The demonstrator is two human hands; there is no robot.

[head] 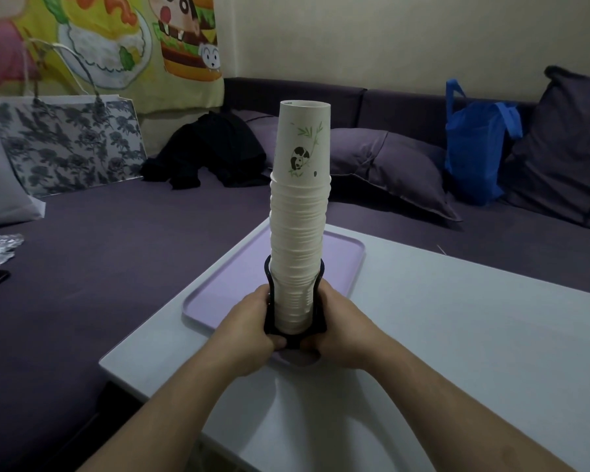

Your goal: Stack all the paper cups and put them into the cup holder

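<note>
1. A tall stack of paper cups (pixel 300 212) stands upside down in a black cup holder (pixel 295 330). The top cup has a little panda on it.
2. The holder's two thin arms go up on each side of the stack's lower part. Most of the stack sticks out high above them.
3. The holder sits at the near end of a light purple tray (pixel 225 287), close to the tray's near rim.
4. The tray lies on a white counter (pixel 457 335), by the counter's left edge. The counter has lots of bare room to the right and toward the person.
5. The left hand (pixel 249 332) wraps its fingers round the left side of the holder's base. That grip is closed on the holder.
6. The right hand (pixel 341 330) does the same on the right side, so both hands hold the holder.
7. Behind the counter is a purple sofa (pixel 116 253) with cushions, a blue bag (pixel 474 148), dark clothes (pixel 212 151) and a flowery paper bag (pixel 69 148).
</note>
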